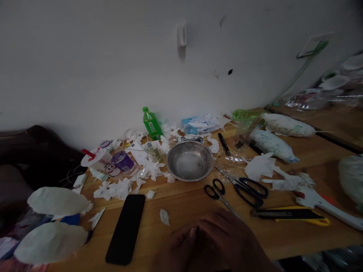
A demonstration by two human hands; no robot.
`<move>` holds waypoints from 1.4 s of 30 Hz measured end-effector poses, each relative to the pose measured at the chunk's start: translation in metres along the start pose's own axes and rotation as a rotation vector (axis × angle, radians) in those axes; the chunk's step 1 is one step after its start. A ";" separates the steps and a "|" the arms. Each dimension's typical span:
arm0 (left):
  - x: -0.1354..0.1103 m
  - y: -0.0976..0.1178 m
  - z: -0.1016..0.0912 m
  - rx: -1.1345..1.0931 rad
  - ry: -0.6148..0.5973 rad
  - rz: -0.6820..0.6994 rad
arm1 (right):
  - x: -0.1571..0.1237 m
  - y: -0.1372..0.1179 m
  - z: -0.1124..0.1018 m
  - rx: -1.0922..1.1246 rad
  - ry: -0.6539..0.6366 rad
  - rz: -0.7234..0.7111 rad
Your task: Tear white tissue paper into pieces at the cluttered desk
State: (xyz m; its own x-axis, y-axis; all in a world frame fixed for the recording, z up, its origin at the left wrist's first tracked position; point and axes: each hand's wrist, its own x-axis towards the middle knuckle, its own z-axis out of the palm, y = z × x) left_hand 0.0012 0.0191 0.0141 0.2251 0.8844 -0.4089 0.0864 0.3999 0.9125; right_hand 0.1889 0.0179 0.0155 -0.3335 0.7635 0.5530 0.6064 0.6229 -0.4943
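Note:
At the front edge of the table my left hand (180, 245) and my right hand (229, 236) meet, fingers curled and closed together. Whatever lies between them, if anything, is hidden in shadow and blur. Just beyond the left hand lies a small torn scrap of white paper (164, 217). A small pair of scissors (219, 193) with dark handles points toward my right hand. Farther back stands a metal bowl (190, 162), with what looks like liquid in it. To the left of my hands rests a black phone (126, 228).
Larger scissors (249, 190), a yellow-and-black utility knife (292, 214) and a glue gun (326, 204) lie right. Torn tissue (113, 189), cups and a green bottle (152, 124) occupy the back left. Paper-covered shapes (58, 201) sit far left; others (275, 145) lie back right.

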 end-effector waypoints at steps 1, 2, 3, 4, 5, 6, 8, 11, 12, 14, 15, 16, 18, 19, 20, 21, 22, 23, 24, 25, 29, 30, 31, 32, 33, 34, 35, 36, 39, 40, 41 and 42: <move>-0.001 -0.001 0.000 -0.009 0.014 0.004 | -0.001 0.002 0.002 0.025 -0.008 0.028; -0.002 -0.002 0.000 -0.004 0.033 0.010 | -0.002 0.004 0.004 0.054 -0.025 0.065; -0.003 -0.004 -0.001 0.017 0.055 0.012 | -0.003 0.006 0.005 0.080 -0.041 0.114; -0.003 -0.006 -0.002 0.054 0.072 0.007 | -0.003 0.009 0.007 0.102 -0.052 0.169; -0.003 -0.008 -0.004 0.091 0.091 -0.002 | -0.004 0.012 0.007 0.123 -0.057 0.226; -0.002 -0.011 -0.006 0.106 0.105 -0.013 | -0.003 0.015 0.007 0.145 -0.056 0.294; 0.002 -0.014 -0.010 0.025 0.119 -0.020 | 0.000 0.019 0.004 0.221 -0.047 0.441; 0.009 -0.014 -0.012 -0.238 0.140 -0.035 | 0.007 0.017 -0.002 0.376 -0.028 0.622; 0.011 -0.012 -0.011 -0.292 0.153 -0.048 | 0.010 0.015 -0.004 0.425 -0.015 0.663; 0.012 -0.009 -0.008 -0.336 0.175 -0.061 | 0.014 0.007 -0.007 0.504 0.016 0.709; 0.011 -0.007 -0.007 -0.332 0.181 -0.056 | 0.015 0.003 -0.008 0.538 0.018 0.724; 0.010 -0.006 -0.006 -0.314 0.185 -0.047 | 0.016 -0.001 -0.008 0.574 0.013 0.735; 0.007 -0.006 -0.005 -0.244 0.199 -0.026 | 0.017 -0.008 -0.006 0.655 -0.015 0.754; 0.006 -0.006 -0.005 -0.196 0.206 -0.013 | 0.017 -0.011 -0.004 0.697 -0.030 0.769; 0.005 -0.007 -0.005 -0.148 0.210 -0.001 | 0.017 -0.013 -0.002 0.734 -0.041 0.788; 0.003 -0.008 -0.005 -0.107 0.214 0.010 | 0.017 -0.015 0.000 0.767 -0.052 0.807; 0.002 -0.009 -0.005 -0.076 0.212 0.019 | 0.016 -0.016 0.002 0.791 -0.067 0.818; 0.001 -0.010 -0.005 -0.057 0.210 0.027 | 0.016 -0.017 0.004 0.810 -0.088 0.814; 0.001 -0.011 -0.005 -0.047 0.206 0.029 | 0.016 -0.018 0.007 0.821 -0.115 0.793; 0.000 -0.011 -0.004 -0.045 0.203 0.027 | 0.016 -0.019 0.009 0.827 -0.134 0.758; -0.002 -0.013 0.002 -0.044 0.165 0.025 | 0.014 -0.020 0.014 0.803 -0.098 0.629; -0.003 -0.015 0.005 -0.050 0.145 0.026 | 0.013 -0.021 0.015 0.788 -0.074 0.624; -0.003 -0.016 0.007 -0.061 0.121 0.027 | 0.011 -0.022 0.016 0.773 -0.054 0.628; -0.003 -0.017 0.010 -0.073 0.093 0.027 | 0.010 -0.024 0.017 0.755 -0.037 0.636; -0.003 -0.019 0.012 -0.090 0.063 0.027 | 0.008 -0.025 0.017 0.729 -0.012 0.646; -0.003 -0.021 0.014 -0.113 0.033 0.021 | 0.006 -0.025 0.018 0.695 0.020 0.654; -0.003 -0.022 0.015 -0.144 0.012 0.009 | 0.004 -0.026 0.017 0.652 0.060 0.662; -0.002 -0.023 0.016 -0.177 0.005 -0.003 | 0.002 -0.026 0.017 0.604 0.101 0.667; -0.003 -0.024 0.014 -0.234 0.061 -0.015 | -0.002 -0.022 0.013 0.506 0.141 0.653; -0.003 -0.023 0.012 -0.242 0.097 -0.011 | -0.002 -0.020 0.011 0.498 0.133 0.635; -0.005 -0.022 0.011 -0.246 0.129 -0.008 | -0.004 -0.019 0.010 0.492 0.126 0.610; -0.007 -0.021 0.010 -0.249 0.153 -0.008 | -0.005 -0.017 0.010 0.486 0.117 0.578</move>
State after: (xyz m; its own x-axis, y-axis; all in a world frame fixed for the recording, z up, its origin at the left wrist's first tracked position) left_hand 0.0076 0.0023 -0.0023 0.0751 0.8995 -0.4305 -0.1575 0.4369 0.8856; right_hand 0.1730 0.0050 0.0150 0.0354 0.9846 0.1712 0.2667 0.1558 -0.9511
